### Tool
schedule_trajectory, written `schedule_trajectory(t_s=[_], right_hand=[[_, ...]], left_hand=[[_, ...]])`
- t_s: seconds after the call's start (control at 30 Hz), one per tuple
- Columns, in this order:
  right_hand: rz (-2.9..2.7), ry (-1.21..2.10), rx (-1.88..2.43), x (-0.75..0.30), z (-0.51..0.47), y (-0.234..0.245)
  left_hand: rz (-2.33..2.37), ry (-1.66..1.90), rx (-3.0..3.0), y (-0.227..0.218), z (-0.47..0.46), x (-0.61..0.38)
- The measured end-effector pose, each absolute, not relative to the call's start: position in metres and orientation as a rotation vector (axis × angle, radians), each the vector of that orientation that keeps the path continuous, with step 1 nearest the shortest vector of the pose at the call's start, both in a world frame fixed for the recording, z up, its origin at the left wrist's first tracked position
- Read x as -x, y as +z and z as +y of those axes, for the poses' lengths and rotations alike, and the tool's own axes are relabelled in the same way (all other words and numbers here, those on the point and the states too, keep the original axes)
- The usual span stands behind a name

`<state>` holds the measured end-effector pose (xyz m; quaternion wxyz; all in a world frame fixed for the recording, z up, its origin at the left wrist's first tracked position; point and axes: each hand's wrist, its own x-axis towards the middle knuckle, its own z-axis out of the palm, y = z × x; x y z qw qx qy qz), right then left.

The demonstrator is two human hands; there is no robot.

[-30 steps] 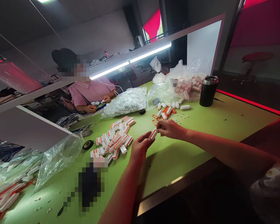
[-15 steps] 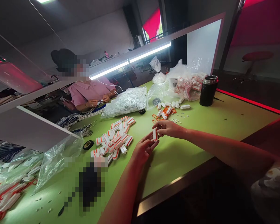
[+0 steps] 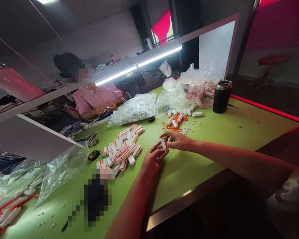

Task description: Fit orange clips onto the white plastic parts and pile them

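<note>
A white connector housing [image 3: 163, 144] with rows of small holes and an orange seal along its edge is held up between my hands. My left hand [image 3: 152, 158] grips its lower end between thumb and fingers. My right hand [image 3: 181, 141] has its fingers closed around the upper and right side of the same housing. Just beyond my right hand lie loose orange seals [image 3: 169, 127], tiny white plugs [image 3: 185, 130] and several white housings [image 3: 197, 114]. To the left is a heap of white housings with orange seals [image 3: 124, 149].
A black bottle [image 3: 221, 98] stands at the back right beside clear bags of parts [image 3: 191, 88]. Another full bag [image 3: 134, 109] lies mid-table. Black tape [image 3: 94, 155] sits left of the heap. Across the table a person [image 3: 97, 99] handles small parts. The table's front edge [image 3: 174, 207] runs below my arms.
The housing has tilted a little between my fingers, and its orange edge shows more on the right. My right hand has shifted slightly left and down.
</note>
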<state>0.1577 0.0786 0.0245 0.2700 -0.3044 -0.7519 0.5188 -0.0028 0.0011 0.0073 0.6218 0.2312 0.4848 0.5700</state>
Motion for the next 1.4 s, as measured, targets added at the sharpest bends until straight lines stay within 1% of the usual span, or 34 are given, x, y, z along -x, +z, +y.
schedule_trajectory(t_s=[0.23,0.4,0.53,0.77,1.0,1.23,1.4], right_hand=[[-2.052,1.45,0.737,-0.16,0.079,0.023],[-2.035,1.411,0.76,-0.159,0.078,0.022],[-2.037,1.474,0.694,-0.159,0.078,0.022],[-1.997,1.363,0.744,-0.157,0.076,0.02],[-1.803,1.541,0.745,-0.157,0.082,0.016],[-1.823,1.651,0.804,-0.158,0.083,0.018],[-1.966,1.574,0.778,-0.156,0.081,0.011]], left_hand=[[1.111,1.348,-0.556,0.005,0.001,0.004],[1.116,1.351,-0.569,0.003,0.002,0.004],[1.108,1.361,-0.569,0.002,0.002,0.004],[1.136,1.338,-0.571,0.005,0.002,0.004],[1.181,1.304,-0.666,0.005,0.001,0.006],[1.188,1.318,-0.654,0.004,0.001,0.009],[1.171,1.364,-0.604,0.003,0.001,0.008]])
